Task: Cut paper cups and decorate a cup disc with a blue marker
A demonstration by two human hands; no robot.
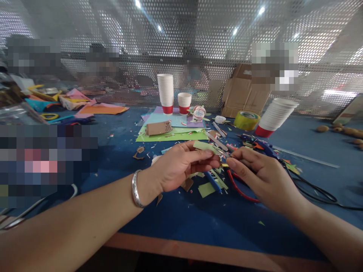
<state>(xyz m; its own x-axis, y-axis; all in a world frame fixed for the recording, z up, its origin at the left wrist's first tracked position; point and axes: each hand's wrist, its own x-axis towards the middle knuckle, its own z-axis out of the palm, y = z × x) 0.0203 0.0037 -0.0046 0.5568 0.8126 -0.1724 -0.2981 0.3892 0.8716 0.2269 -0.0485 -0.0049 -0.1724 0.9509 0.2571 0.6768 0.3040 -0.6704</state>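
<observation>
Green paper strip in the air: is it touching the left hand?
Touching. In the head view, the left hand pinches the green paper strip, its thumb lying over the lower edge.

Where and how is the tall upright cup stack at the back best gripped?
Probably around the red bottom cup of the tall stack, coming from the left. The stack stands upright and tapers downward, so a low hold should carry the nested cups from below; the short stack stands close on its right.
</observation>
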